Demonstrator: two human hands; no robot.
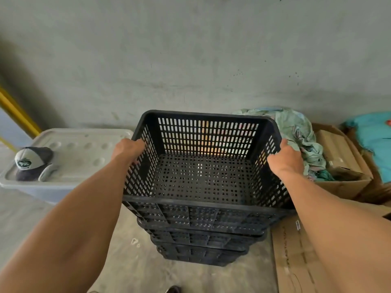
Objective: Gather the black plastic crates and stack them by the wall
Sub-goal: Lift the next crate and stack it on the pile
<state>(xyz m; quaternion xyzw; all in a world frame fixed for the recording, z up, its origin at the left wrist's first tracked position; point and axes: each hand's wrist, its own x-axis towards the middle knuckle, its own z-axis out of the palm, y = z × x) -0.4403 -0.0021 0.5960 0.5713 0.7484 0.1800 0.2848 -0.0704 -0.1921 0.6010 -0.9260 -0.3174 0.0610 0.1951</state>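
Observation:
A black perforated plastic crate sits on top of a nested stack of black crates on the concrete floor, close to the grey wall. My left hand grips the top crate's left rim. On the opposite rim, my right hand is closed around the edge. The top crate is empty and upright. Only the front edges of the lower crates show.
A grey lidded plastic bin with a cap on it stands to the left. Crumpled green cloth and open cardboard boxes lie to the right. Flattened cardboard covers the floor at right.

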